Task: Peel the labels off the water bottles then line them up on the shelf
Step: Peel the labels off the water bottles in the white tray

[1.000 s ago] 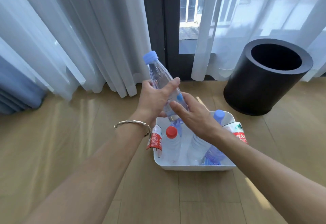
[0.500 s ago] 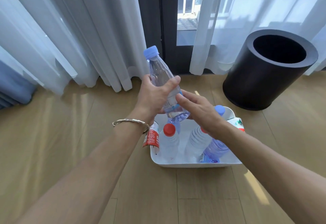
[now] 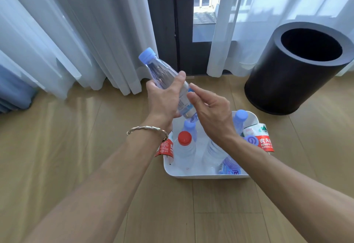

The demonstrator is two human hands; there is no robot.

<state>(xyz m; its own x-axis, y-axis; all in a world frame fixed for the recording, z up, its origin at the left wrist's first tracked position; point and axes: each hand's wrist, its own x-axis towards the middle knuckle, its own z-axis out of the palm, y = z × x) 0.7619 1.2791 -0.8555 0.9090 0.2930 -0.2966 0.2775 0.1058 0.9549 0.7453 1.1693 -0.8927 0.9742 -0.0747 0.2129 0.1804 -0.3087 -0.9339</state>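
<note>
My left hand [image 3: 164, 99] grips a clear water bottle [image 3: 162, 76] with a pale blue cap, tilted up and to the left above the floor. A blue-and-white label is still on its lower body. The fingertips of my right hand [image 3: 210, 112] rest against that label, fingers spread. Below the hands stands a white tub [image 3: 206, 174] holding several bottles: one with a red cap [image 3: 184, 138], others with blue caps [image 3: 241, 116]. Peeled red labels hang over the tub's left edge [image 3: 165, 148] and right edge [image 3: 265, 142].
A black round bin [image 3: 295, 68] stands open at the right on the wooden floor. White curtains [image 3: 76, 32] hang along the back, with a dark window frame between them. No shelf is in view.
The bottle has tilted further to the left in my left hand. My right hand's fingers have moved up onto the label. The camera has dipped slightly.
</note>
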